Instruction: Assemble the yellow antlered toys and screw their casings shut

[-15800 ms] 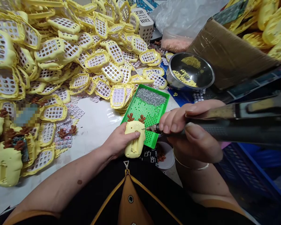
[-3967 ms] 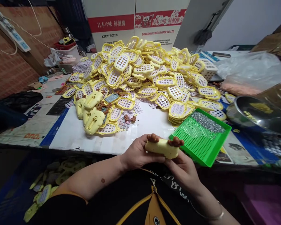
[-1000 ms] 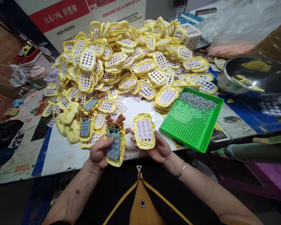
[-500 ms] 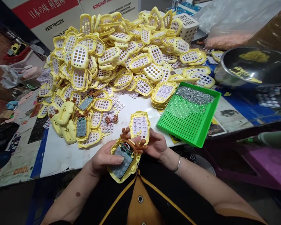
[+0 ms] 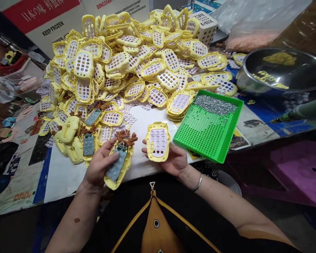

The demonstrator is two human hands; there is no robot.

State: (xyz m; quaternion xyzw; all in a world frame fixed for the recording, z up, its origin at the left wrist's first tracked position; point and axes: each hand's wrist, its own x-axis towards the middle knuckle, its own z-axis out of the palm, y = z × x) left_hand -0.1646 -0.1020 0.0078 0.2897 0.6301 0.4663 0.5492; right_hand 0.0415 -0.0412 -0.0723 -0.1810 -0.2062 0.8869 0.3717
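My left hand (image 5: 101, 163) is closed round a yellow toy phone half (image 5: 127, 165) fitted with a grey-backed circuit board (image 5: 117, 165) and a brown antler piece (image 5: 126, 137) at its top. The thumb presses on the board. On the right, my right hand (image 5: 173, 161) holds a yellow toy phone shell (image 5: 158, 140) with a white keypad in it, its inner side facing up. Most of the right fingers lie beneath that shell, with a few fingertips showing at its left edge. The two pieces are apart, above the table's front edge.
A large heap of yellow shells (image 5: 121, 63) fills the back of the table. Several board-fitted halves (image 5: 89, 146) and closed yellow backs (image 5: 70, 130) lie at left. On the right are a green tray (image 5: 200, 140) of screws (image 5: 216, 105) and a steel bowl (image 5: 313, 77).
My left hand has moved left and slightly up with the board-fitted half, away from the keypad shell. The shell in my right hand now shows fully, with that hand in nearly the same place.
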